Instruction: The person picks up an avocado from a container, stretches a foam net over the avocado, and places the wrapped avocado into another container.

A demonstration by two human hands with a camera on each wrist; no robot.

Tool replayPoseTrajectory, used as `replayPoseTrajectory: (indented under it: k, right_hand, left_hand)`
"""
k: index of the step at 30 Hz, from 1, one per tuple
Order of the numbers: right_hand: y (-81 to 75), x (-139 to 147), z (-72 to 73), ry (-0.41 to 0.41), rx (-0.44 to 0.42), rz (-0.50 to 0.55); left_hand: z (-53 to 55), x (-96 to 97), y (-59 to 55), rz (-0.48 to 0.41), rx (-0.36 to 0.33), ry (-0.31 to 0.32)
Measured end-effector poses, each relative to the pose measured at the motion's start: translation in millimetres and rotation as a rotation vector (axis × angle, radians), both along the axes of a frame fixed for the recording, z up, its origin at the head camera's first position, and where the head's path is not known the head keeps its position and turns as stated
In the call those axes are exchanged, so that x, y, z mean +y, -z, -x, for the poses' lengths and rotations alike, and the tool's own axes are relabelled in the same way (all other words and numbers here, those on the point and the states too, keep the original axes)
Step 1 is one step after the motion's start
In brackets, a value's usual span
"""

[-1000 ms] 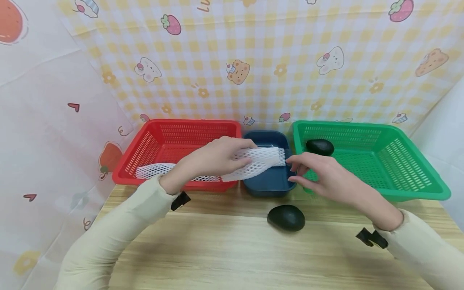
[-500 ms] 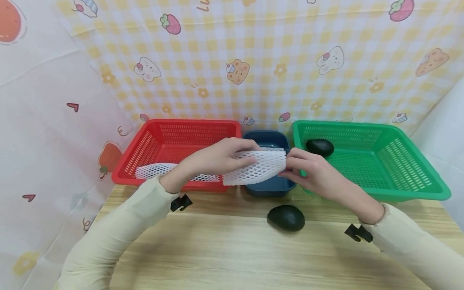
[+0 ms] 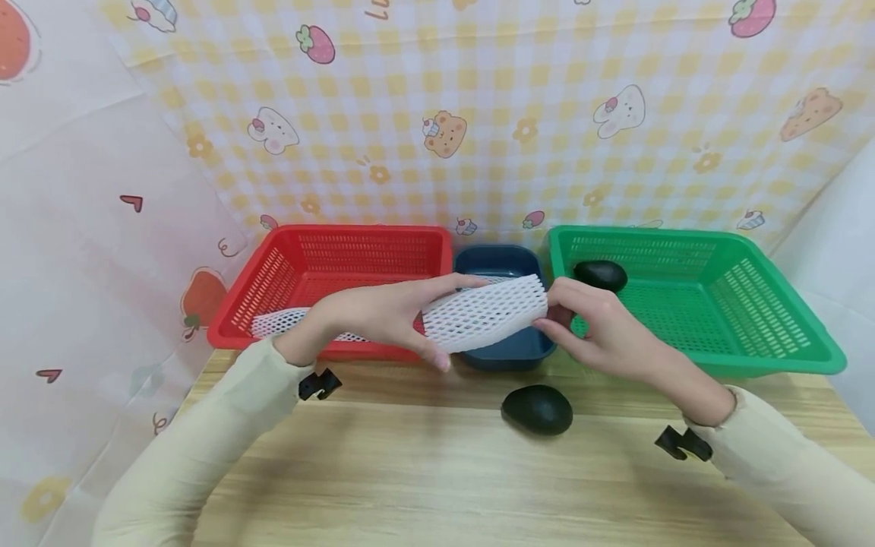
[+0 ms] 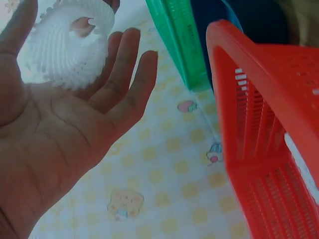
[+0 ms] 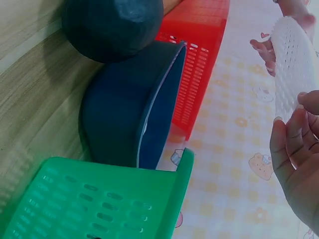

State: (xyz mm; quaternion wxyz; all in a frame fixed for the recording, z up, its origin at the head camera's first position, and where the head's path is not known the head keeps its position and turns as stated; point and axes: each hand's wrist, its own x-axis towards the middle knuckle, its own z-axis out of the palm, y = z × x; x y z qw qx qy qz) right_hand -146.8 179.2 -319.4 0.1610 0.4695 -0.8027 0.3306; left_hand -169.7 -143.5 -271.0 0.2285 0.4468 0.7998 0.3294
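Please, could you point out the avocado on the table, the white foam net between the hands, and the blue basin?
Avocado [image 3: 537, 410]: head view, middle of its dark skin.
White foam net [image 3: 485, 313]: head view, middle of its mesh side.
Blue basin [image 3: 499, 262]: head view, inside of its back wall.

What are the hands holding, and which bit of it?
A white foam net: the right hand pinches its end nearer the green basket; the left hand is open at the other end.

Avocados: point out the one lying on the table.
The avocado in front of the blue tub; the other avocado lies inside the green basket.
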Motion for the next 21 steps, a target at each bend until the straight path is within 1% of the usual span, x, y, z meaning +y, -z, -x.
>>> replayPoseTrajectory:
  k: [2,6,8,10,12,16,18,21]
  right_hand:
    - [-0.4,0.5,-0.3,0.005,-0.004,0.001]
    - [-0.5,0.9,-0.6,0.016,-0.001,0.001]
    - [-0.6,1.2,-0.5,0.021,0.003,0.001]
    - [-0.5,1.5,-0.4,0.024,0.005,-0.001]
    - [-0.1,1.7,-0.4,0.022,0.006,-0.003]
    - [1.5,0.8,-1.2,0.002,0.001,-0.008]
    - [2.5,-0.4,-1.7,-0.015,-0.004,-0.012]
    - [4.1,-2.7,-2.5,-0.036,-0.005,-0.018]
  left_hand:
    - [0.1,-5.8,-0.7,0.002,-0.010,0.014]
    - [1.9,-18.6,-2.8,0.017,-0.033,0.014]
    - [2.7,-24.8,-4.1,0.022,-0.024,0.010]
    - [3.3,-29.3,-4.8,0.021,-0.002,-0.010]
    - [4.5,-30.9,-4.1,0.001,0.045,-0.039]
    - [6.6,-29.0,0.6,-0.072,0.156,-0.136]
    - [7.5,-26.9,4.0,-0.111,0.191,-0.194]
    - [7.6,-24.8,7.4,-0.143,0.237,-0.296]
